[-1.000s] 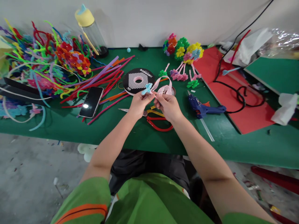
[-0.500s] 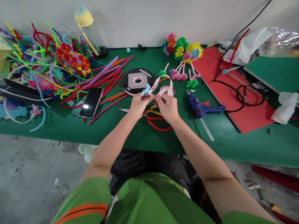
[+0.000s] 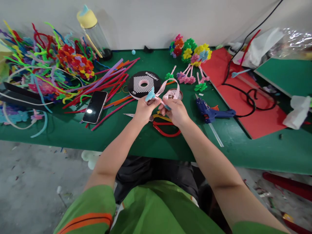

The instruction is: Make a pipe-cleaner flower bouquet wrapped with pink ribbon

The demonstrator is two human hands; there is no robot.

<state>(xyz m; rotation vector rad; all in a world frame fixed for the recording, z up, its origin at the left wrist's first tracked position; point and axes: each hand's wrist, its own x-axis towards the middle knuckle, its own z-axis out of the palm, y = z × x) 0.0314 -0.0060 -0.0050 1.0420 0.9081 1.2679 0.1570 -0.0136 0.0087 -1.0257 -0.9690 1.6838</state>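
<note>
My left hand [image 3: 144, 110] is closed on a light blue pipe-cleaner flower [image 3: 150, 94], pinching it near its stem. A pink ribbon [image 3: 175, 86] loops up between the hands, and my right hand [image 3: 177, 112] is closed on it at the flower's stem, which is partly wrapped in pink. Behind the hands lies a black ribbon spool [image 3: 137, 79] with a checkered middle. Red- and yellow-handled scissors [image 3: 165, 132] rest below my fingers, partly covered. A small round roll [image 3: 179, 94] sits behind my right hand.
Left are a phone [image 3: 95, 107], loose pipe cleaners [image 3: 114, 78], a bottle [image 3: 97, 35] and a heap of colourful pipe cleaners [image 3: 48, 78]. Right are a blue glue gun [image 3: 212, 112], a red board [image 3: 255, 110] and a black cable [image 3: 227, 71]. Finished flowers [image 3: 192, 53] stand at the back.
My right hand has turned and shifted slightly right, showing more of the stem between the hands. The blue flower has tilted a little to the left.
</note>
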